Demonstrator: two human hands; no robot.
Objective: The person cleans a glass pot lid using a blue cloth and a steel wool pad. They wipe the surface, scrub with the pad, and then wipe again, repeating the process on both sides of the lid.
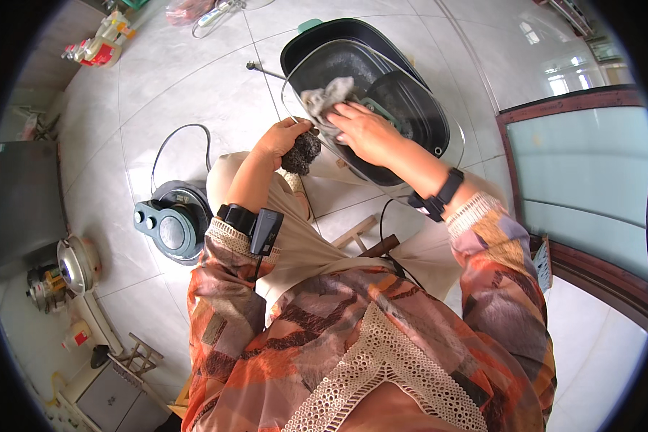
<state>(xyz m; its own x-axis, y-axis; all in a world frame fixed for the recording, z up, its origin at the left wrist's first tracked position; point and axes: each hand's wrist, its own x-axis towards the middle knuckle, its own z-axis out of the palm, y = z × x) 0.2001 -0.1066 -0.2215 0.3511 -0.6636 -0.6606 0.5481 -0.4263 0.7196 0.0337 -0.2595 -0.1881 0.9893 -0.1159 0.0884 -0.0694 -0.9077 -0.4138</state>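
A clear oval glass lid [351, 63] with a thin rim and a dark green handle [379, 112] is tilted in front of me. My left hand [283, 137] grips its near-left rim. A dark, curly scouring pad [302, 153] hangs under the same hand, against the fingers. With fingers spread almost flat, my right hand [364, 132] presses a crumpled grey cloth [329, 100] on the lid; the cloth is slightly blurred. Behind the glass, on the floor, lies a black oblong electric pan [380, 33] with a pale green side handle [309, 25].
A teal electric cooker base [175, 232] with two knobs stands left of my knee, its cord [159, 151] looping behind. A power plug [252, 66] lies near the pan. Bottles [100, 51] stand far left. A framed glass door [583, 162] is at right. Wooden stool parts [356, 232] show between my legs.
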